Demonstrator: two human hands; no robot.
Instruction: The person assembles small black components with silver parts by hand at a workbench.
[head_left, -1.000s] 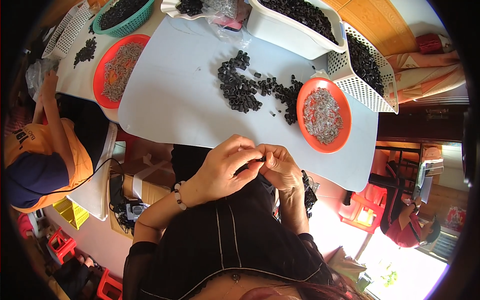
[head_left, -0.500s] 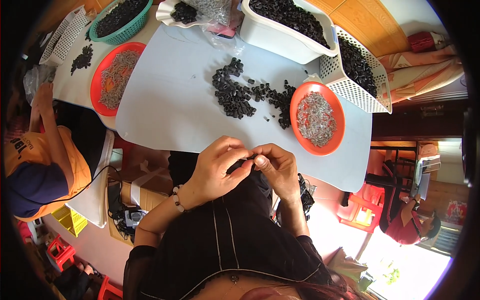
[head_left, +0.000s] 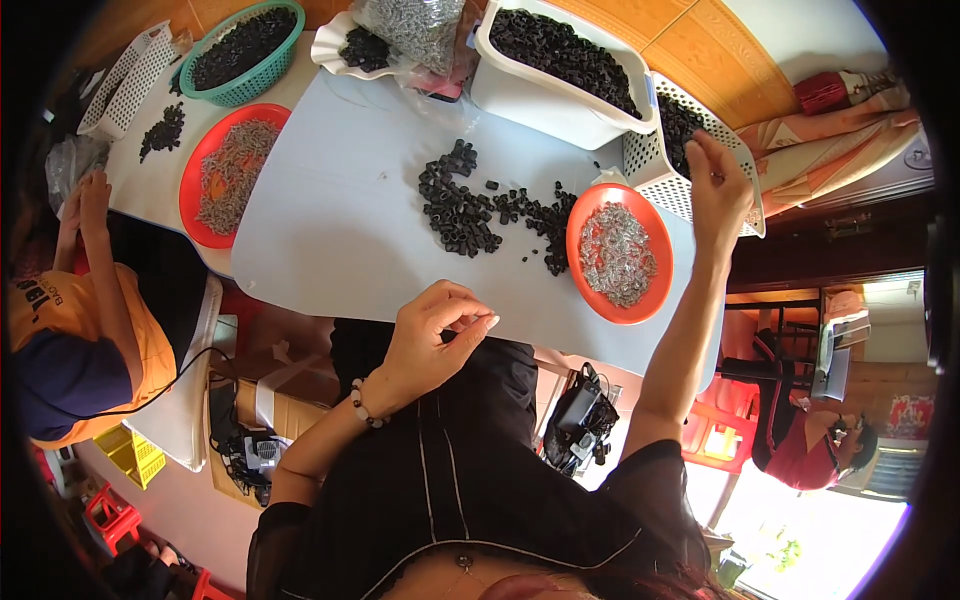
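My left hand (head_left: pixel 432 340), a beaded bracelet on its wrist, is held in front of my body near the table's front edge. Its thumb and forefinger are pinched together, and whatever is between them is too small to make out. My right hand (head_left: pixel 720 190) is stretched far to the right, over the white perforated basket (head_left: pixel 650 165) of black pieces. Its fingers are loosely bent and apart, with no piece visible in them. Between the hands lie a pile of short black tubular pieces (head_left: pixel 462 205) and an orange-red plate (head_left: pixel 575 240) of small clear pieces.
A white tub (head_left: pixel 545 110) of black pieces, a clear bag (head_left: pixel 415 30) of small pieces and a white scalloped dish (head_left: pixel 328 45) line the back. On the left table are a green basket (head_left: pixel 250 90) and another red plate (head_left: pixel 190 190). A person in orange (head_left: pixel 150 320) sits there.
My right hand has left my left hand and swung right and away, over the perforated basket. My left hand stays in front of me, still pinched. The view has shifted slightly.
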